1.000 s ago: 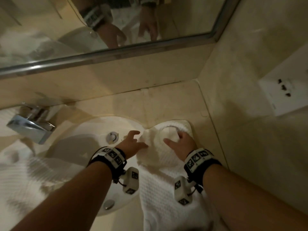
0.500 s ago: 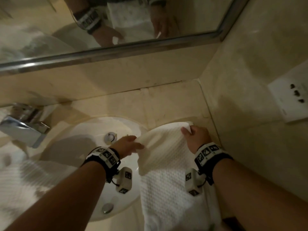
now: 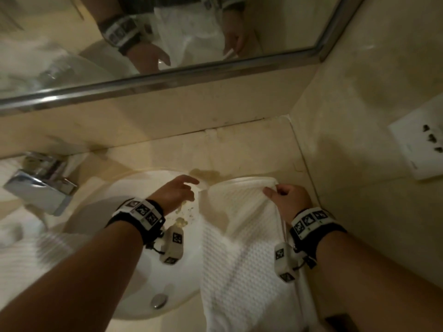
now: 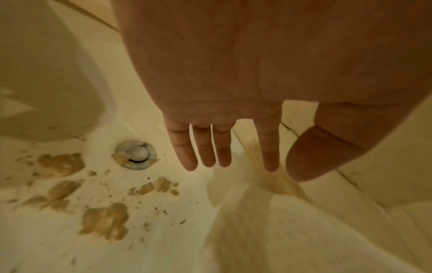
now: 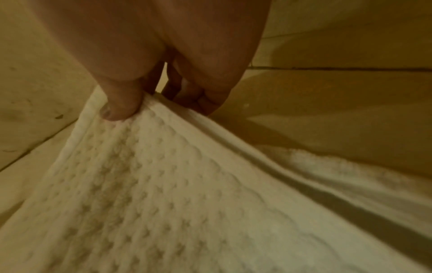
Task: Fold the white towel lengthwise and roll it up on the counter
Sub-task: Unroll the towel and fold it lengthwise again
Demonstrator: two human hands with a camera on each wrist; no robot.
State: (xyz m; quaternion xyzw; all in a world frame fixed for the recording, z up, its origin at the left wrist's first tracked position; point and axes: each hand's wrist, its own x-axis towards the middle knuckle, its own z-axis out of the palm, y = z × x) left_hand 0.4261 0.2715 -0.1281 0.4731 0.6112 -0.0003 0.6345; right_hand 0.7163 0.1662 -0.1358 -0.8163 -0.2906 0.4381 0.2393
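Observation:
The white waffle towel [image 3: 239,255] lies on the beige counter [image 3: 251,149] to the right of the sink and hangs over the front edge. My right hand [image 3: 275,191] pinches its far right corner between thumb and curled fingers and lifts it slightly. The right wrist view shows that pinch by the right hand [image 5: 151,103] on the towel [image 5: 187,184] close up. My left hand [image 3: 185,189] hovers over the sink rim just left of the towel's far left corner. In the left wrist view the left hand [image 4: 284,171] has straight, spread fingers above the towel [image 4: 257,230] and holds nothing.
The white sink basin [image 3: 115,212] carries brown smears and crumbs near the overflow cap [image 4: 135,155]. A chrome faucet [image 3: 40,185] stands at the left, with another white towel [image 3: 21,259] below it. The wall with an outlet [image 3: 417,149] closes the right side. A mirror [image 3: 167,32] hangs behind.
The towel's far end has been opened out from a bunched curl into a flat edge. My right hand moved right and raised its corner. My left hand let go of the left corner.

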